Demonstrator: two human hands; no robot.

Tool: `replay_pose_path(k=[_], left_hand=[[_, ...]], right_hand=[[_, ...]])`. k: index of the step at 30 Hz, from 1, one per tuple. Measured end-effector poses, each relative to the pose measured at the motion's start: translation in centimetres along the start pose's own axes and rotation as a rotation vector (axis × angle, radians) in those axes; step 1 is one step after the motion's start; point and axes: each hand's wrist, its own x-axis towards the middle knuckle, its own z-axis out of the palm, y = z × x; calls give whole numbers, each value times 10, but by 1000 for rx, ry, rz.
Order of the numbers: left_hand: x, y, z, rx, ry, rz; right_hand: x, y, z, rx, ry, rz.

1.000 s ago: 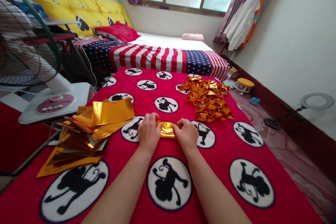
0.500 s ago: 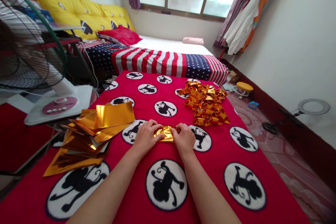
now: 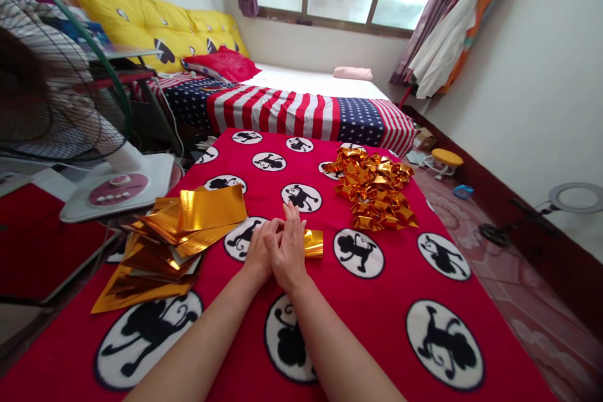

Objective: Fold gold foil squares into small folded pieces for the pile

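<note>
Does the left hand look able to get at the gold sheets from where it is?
Probably yes: the left hand is close beside the gold sheets, only flat cloth shows between, and the right hand sits on its far side.

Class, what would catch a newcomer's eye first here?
Probably the bright red cloth with monkey roundels, spread beneath both hands. On it, shiny gold sheets lie stacked at the left, and folded gold pieces are heaped at the far right.
</note>
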Motion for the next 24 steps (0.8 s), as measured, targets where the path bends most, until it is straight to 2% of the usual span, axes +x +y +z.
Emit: replay_pose_path(k=[5, 10, 14, 19, 24], left_hand=[[0, 3, -4, 16, -26, -28], [0, 2, -4, 43, -21, 13], [0, 1, -1, 47, 18, 38], [0, 0, -2, 17, 38, 63], [1, 7, -6, -36, 101, 43]], right_hand=[[-4, 16, -6, 0, -26, 37], [-8, 24, -22, -145, -205, -54], [-17, 31, -45, -322, -370, -133], [-32, 40, -73, -530, -485, -119], [-35, 39, -79, -589, -514, -103]])
